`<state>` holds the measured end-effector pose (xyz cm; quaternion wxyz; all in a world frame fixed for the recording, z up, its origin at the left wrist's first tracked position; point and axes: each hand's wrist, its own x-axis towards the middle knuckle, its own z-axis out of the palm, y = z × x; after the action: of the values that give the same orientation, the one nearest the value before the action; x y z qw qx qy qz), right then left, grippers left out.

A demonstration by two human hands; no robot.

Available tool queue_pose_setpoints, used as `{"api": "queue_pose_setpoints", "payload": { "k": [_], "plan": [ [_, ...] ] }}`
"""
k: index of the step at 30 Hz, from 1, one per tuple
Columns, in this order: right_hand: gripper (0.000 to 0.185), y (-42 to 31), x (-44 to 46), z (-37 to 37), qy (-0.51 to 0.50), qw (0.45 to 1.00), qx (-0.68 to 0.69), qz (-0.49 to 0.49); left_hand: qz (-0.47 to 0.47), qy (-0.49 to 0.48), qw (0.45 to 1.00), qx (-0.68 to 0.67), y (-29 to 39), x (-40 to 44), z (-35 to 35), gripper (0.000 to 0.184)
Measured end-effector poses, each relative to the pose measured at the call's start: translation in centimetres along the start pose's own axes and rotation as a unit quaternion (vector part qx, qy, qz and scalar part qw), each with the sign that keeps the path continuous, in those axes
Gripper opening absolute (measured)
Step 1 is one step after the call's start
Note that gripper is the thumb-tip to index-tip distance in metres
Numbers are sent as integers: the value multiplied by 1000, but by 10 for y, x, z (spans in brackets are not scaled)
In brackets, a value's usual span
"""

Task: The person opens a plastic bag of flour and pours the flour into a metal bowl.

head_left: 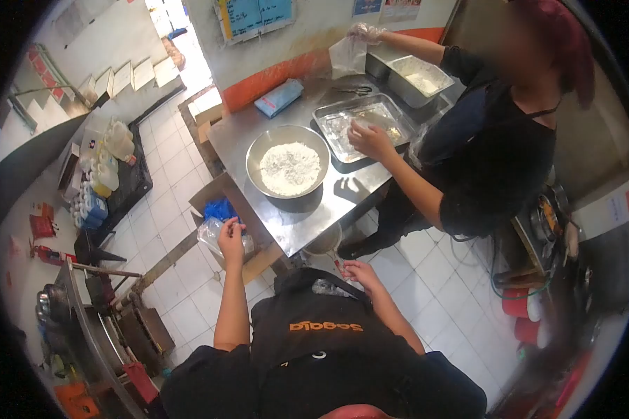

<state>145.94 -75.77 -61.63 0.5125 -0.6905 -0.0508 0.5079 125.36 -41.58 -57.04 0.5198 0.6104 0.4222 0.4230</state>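
Note:
My left hand (pixel 231 239) is raised beside the table, its fingers drawn together; whether anything is between them is too small to tell. Behind it, clear and blue plastic (pixel 220 210) lies in a cardboard box. My right hand (pixel 360 273) is closed round the red and white handle of a round strainer (pixel 325 241), held low by the table's front edge. A large metal bowl (pixel 253 174) with white flour (pixel 290 169) stands on the metal table (pixel 276 227).
Across the table a co-worker (pixel 496 140) holds a clear bag (pixel 348 56) and reaches over a metal tray (pixel 339 150). A deep pan (pixel 444 85) of flour, a blue packet (pixel 279 98) and scissors (pixel 353 90) lie there too. Bottles (pixel 94 206) stand at left.

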Motion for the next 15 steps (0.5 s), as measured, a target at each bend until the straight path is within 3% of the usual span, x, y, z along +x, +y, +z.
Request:
{"api": "queue_pose_setpoints", "payload": {
  "k": [3,6,9,11,15],
  "plan": [
    [35,-2,-4,2,12,1000,-1,10,-1,-8,1000,-10,-4,13,10,22],
    [34,-3,-8,3,18,1000,4,11,-248,-118,957,-94,28,25,60,39],
    [32,0,-6,4,0,999,-33,33,-354,-179,886,-240,57,47,114,47],
    [32,1,-5,5,-6,999,-26,25,-347,-154,887,-261,29,66,142,45],
    [31,-6,-15,6,13,1000,-13,15,-330,-137,891,-282,35,56,150,50]
  ]
}}
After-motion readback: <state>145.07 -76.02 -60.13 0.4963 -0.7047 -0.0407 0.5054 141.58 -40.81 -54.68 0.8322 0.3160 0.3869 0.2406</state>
